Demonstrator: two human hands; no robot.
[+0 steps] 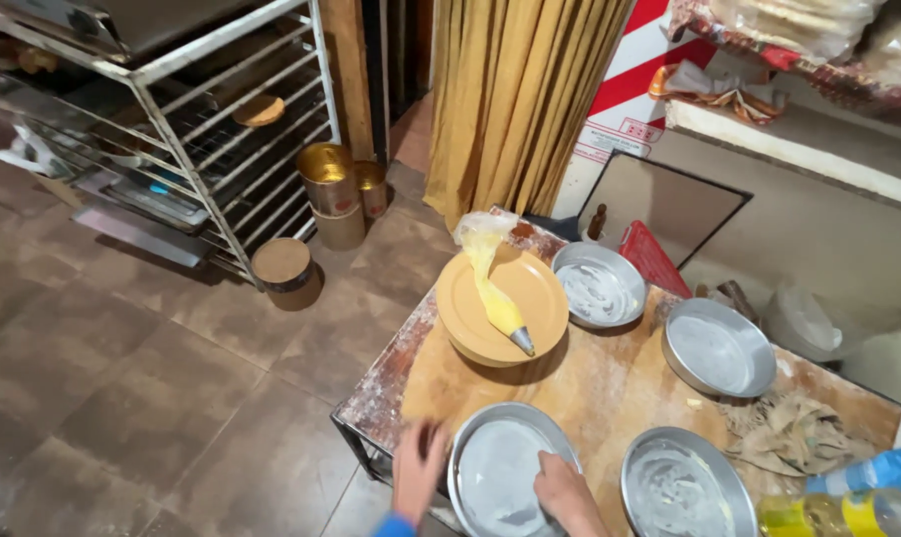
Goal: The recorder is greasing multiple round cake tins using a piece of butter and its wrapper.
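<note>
Hands work at the six-o'clock edge of the wooden flour-dusted desk [610, 388], both on one round shallow metal baking pan [510, 467] whose floor is smeared white. The left hand [418, 475] presses against the pan's outer rim at its nine-o'clock side, blurred, so I cannot tell whether its grip is closed on the rim or just laid flat against it. The right hand [567, 492] reaches into the pan from five o'clock, fingers curled down onto the coated floor, nothing visibly held in its grip. Judging by the smears, the step in hand looks like coating or greasing the inside of this pan, one hand steadying while the other spreads.

Three more round metal pans share the desk: one at four o'clock from the worked pan [687, 487], one at two o'clock [719, 348], and one towards one o'clock [600, 283], all whitened inside. A tan round plate [545, 298] sits at twelve o'clock, carrying a clear piping bag of yellow cream with a metal nozzle [500, 298]. A crumpled beige cloth [789, 433] lies at three o'clock, and a clear bottle of yellow oil [848, 512] lies near the lower right corner.

Next would seem to call for even coverage up the wall, with the rim kept steady so the pan stays on the desk edge.
</note>
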